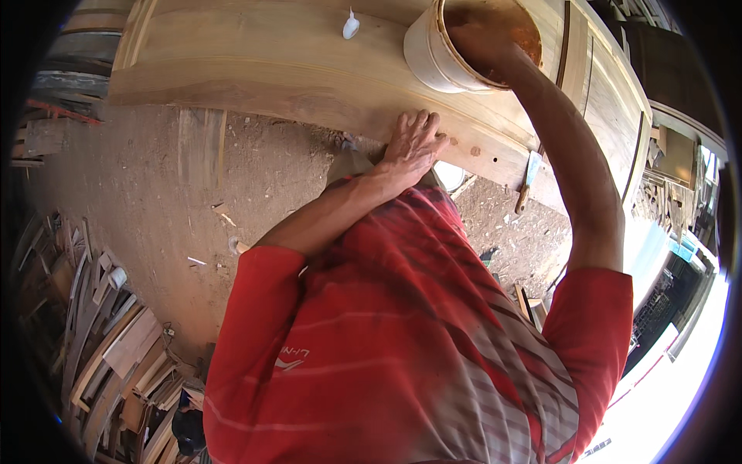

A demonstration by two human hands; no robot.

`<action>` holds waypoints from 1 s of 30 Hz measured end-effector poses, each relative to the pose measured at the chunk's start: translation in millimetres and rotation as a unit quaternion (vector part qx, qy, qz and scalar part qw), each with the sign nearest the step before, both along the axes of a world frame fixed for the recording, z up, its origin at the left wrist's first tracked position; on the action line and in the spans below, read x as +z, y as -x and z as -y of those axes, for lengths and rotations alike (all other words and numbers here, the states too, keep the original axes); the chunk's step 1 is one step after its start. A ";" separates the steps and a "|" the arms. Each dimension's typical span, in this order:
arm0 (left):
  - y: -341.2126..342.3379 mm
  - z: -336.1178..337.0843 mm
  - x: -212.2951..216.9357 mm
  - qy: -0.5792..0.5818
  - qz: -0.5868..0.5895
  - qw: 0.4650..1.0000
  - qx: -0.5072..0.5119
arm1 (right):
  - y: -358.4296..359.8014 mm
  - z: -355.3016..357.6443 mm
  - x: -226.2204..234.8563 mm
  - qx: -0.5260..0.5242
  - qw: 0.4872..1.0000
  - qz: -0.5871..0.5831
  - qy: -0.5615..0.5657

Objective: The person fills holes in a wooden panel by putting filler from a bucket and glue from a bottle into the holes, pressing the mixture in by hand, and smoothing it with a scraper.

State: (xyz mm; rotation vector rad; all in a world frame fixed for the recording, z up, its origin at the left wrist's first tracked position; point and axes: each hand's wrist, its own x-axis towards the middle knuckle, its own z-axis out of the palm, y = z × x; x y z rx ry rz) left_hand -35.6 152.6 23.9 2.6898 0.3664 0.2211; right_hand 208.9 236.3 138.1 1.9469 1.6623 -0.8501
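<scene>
Head view shows the person leaning over a long pale wooden panel [255, 58] that runs across the top of the frame. At the upper right stands a round bucket [433, 54] on this panel, with brown-orange matter inside. The right hand [483, 39] goes down into the bucket; its fingers are hidden in the brown matter, so I cannot tell how they are closed. The left hand [413, 143], in the middle of the frame, lies flat with spread fingers on the panel's near edge and holds nothing. A small white bottle [351, 25] lies on the panel, left of the bucket. Wood offcuts [116, 348] are piled at the lower left.
</scene>
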 end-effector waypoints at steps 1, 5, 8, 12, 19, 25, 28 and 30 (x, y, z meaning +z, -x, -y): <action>-5.7 -2.1 -4.3 -0.006 0.005 1.000 -0.003 | -6.3 -2.1 -6.4 -0.003 1.000 0.005 -0.006; 3.5 3.8 -18.6 0.028 0.041 0.999 0.010 | -27.5 11.6 -47.1 -0.015 0.986 -0.070 -0.151; 14.0 1.7 -31.8 0.041 0.144 0.989 0.002 | -17.3 3.6 -29.2 -0.015 0.993 -0.029 -0.113; 15.1 2.5 -35.5 0.036 0.138 0.990 -0.017 | -27.7 13.5 -6.2 -0.037 0.987 -0.031 -0.152; 24.6 6.7 -34.0 0.056 0.091 0.994 0.011 | 2.4 85.1 89.9 -0.110 0.913 -0.172 -0.353; 22.7 7.1 -50.6 0.015 0.130 0.991 0.006 | 38.9 171.8 50.4 -0.238 0.867 -0.317 -0.302; 20.2 13.7 -34.3 0.043 0.115 0.992 0.038 | 52.0 191.7 -4.9 -0.244 0.869 -0.311 -0.297; 19.7 14.6 -34.3 0.041 0.100 0.992 0.058 | 59.5 195.6 -32.3 -0.223 0.880 -0.285 -0.306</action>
